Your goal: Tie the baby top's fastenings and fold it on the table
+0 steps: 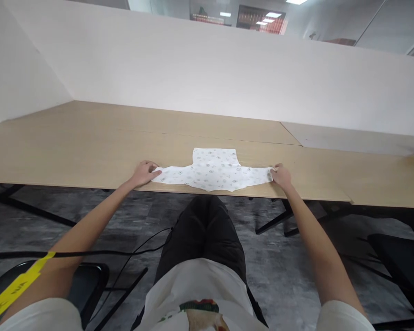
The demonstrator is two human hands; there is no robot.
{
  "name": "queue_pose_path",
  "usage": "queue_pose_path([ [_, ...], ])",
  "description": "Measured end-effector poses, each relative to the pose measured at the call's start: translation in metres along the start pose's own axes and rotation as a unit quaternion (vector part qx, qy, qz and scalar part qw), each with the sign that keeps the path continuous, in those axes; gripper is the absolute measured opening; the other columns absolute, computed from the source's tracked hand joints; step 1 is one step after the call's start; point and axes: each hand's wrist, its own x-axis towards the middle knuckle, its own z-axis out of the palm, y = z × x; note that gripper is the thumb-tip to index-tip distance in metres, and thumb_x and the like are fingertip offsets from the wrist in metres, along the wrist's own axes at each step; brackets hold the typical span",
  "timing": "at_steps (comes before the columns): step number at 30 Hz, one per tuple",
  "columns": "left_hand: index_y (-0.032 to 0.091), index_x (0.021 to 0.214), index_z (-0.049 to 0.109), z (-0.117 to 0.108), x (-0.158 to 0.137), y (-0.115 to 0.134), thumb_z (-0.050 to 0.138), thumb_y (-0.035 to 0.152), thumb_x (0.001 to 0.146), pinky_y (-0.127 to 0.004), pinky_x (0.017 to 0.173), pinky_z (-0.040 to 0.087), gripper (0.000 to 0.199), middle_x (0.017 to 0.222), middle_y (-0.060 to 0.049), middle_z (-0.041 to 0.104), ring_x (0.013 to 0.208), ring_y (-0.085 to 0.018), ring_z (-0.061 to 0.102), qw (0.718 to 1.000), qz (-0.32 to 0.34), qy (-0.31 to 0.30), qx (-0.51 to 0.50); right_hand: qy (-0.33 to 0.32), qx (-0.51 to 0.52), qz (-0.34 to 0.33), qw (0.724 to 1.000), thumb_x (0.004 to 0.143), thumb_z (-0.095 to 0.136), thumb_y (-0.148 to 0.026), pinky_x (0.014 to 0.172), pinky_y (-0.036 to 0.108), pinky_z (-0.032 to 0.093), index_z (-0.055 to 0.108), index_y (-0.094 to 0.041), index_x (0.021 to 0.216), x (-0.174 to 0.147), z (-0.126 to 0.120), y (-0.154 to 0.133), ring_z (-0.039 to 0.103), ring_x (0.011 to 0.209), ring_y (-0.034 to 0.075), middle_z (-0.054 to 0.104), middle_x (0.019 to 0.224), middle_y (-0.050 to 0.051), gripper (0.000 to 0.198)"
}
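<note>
A small white long-sleeved baby shirt (215,169) with a fine scattered print lies flat on the table near its front edge. Its sleeves stretch out to both sides, and its squarish body part points away from me. At the left sleeve end, my left hand (145,173) is closed, with the thumb on the cloth. My right hand (281,175) pinches the cuff of the right sleeve between thumb and fingers. Both hands rest at the tabletop, and the fabric between them looks drawn fairly straight.
The light wood table (89,147) runs across the view, with a white partition (193,69) behind it. Black chairs stand at the lower left (89,285) and lower right (396,257). A black cable (117,253) with a yellow tag (17,289) crosses my left arm.
</note>
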Motion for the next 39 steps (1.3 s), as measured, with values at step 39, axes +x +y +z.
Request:
queue_pose_path([
  [39,0.018,0.104,0.062,0.064,-0.008,0.152,0.043,0.046,0.089,-0.037,0.097,0.042,0.037,0.116,-0.012,0.060,0.113,-0.023,0.053,0.929,0.312,-0.075,-0.185,0.154,0.231,-0.260,0.925,0.087,0.041,-0.021,0.085,0.043,0.047,0.066,-0.020,0.095,-0.135,0.032,-0.090,0.062,0.092,0.027,0.068,0.093,0.011,0.027],
])
